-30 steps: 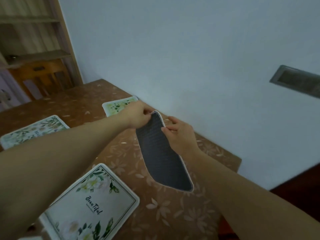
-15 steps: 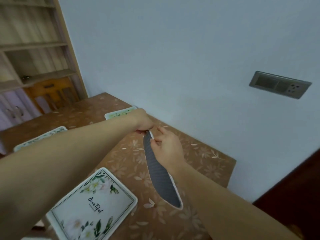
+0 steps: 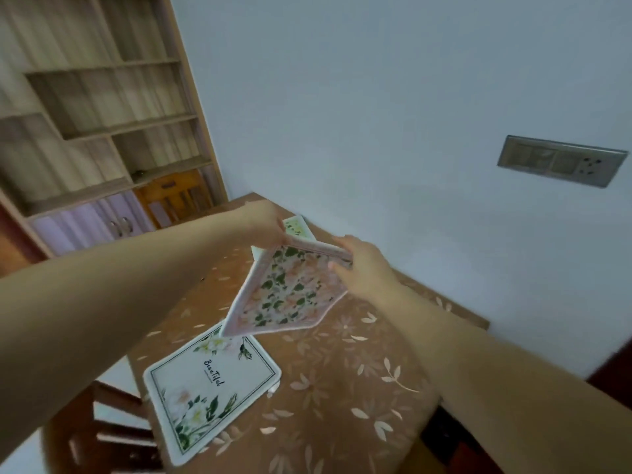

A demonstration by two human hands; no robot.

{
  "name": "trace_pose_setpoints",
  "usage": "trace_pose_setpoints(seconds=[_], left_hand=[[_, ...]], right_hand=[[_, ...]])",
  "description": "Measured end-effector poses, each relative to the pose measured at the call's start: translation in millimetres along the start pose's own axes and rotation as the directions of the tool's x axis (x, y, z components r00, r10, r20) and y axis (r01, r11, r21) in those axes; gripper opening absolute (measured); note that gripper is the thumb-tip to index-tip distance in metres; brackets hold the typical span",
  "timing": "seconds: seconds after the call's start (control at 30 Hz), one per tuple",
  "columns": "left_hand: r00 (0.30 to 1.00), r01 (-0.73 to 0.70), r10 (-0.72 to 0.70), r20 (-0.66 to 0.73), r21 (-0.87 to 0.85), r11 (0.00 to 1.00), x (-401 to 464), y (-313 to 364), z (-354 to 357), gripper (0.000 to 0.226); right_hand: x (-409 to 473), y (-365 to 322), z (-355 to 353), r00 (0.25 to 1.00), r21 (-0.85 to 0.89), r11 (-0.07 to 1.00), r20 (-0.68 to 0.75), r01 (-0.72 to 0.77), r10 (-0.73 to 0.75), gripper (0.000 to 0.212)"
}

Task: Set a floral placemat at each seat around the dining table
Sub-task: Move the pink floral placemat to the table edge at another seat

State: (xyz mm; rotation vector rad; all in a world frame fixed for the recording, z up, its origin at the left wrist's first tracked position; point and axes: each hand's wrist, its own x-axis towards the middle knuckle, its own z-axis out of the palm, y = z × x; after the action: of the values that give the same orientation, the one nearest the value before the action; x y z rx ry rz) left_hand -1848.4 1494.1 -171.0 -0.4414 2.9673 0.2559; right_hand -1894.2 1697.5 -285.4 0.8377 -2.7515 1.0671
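A pink floral placemat [image 3: 290,295] hangs in the air over the brown flower-patterned table [image 3: 342,388], printed side toward me. My left hand [image 3: 263,222] pinches its far left corner and my right hand [image 3: 362,265] grips its far right edge. A white placemat with green leaves and the word "Beautiful" [image 3: 212,388] lies flat near the table's left edge, just under the held one. Another white floral placemat [image 3: 299,229] lies farther back by the wall, partly hidden behind my left hand.
A wooden chair [image 3: 113,436] stands at the table's near left side. The table's right long side runs along the pale wall, which carries a switch and socket plate [image 3: 557,160]. Wooden shelving [image 3: 102,107] and another chair [image 3: 178,196] stand beyond the far end.
The held placemat has turned over: its dark grey back faced me before, and now the pink floral side shows. Both hands kept their hold. The view has tilted upward.
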Motion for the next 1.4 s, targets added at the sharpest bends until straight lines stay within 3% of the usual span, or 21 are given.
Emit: trace_pose_setpoints(seconds=[0.13,0.3,0.5,0.67,0.87,1.0,1.2,1.4], left_hand=[[0.999,-0.042,0.041,-0.015,-0.055,0.998,-26,5,-13,0.034],[0.999,-0.053,0.053,0.000,-0.080,0.995,-46,12,-25,0.041],[0.998,-0.063,0.061,-0.025,-0.069,0.996,-63,13,-46,0.043],[0.990,-0.105,0.110,0.084,-0.065,0.992,-84,17,-54,0.042],[0.968,-0.105,0.143,0.208,-0.185,0.977,-111,18,-55,0.026],[0.963,-0.074,0.135,0.233,-0.256,0.964,-125,18,-47,0.032],[0.950,-0.017,0.103,0.294,-0.279,0.960,-133,24,-38,0.037],[0.950,0.059,0.031,0.311,-0.278,0.959,-127,54,-26,0.034]], right_hand=[[1,-5,-21,0.996,-0.109,0.991,0.044,0.076,-0.071,0.047],[-9,-32,-36,0.992,0.094,0.993,0.094,0.073,-0.081,0.029],[-35,-56,-68,0.989,0.341,0.938,0.151,-0.055,0.003,0.016],[-54,-77,-92,0.957,0.216,0.968,0.283,-0.127,0.063,0.013],[-82,-89,-94,0.964,0.193,0.966,0.236,-0.171,0.123,0.007],[-95,-95,-98,0.949,0.145,0.969,0.275,-0.198,0.153,0.011],[-101,-99,-110,0.843,0.075,0.948,0.484,-0.309,0.237,0.012],[-92,-64,-114,0.765,0.216,0.902,0.621,-0.375,0.170,0.018]])
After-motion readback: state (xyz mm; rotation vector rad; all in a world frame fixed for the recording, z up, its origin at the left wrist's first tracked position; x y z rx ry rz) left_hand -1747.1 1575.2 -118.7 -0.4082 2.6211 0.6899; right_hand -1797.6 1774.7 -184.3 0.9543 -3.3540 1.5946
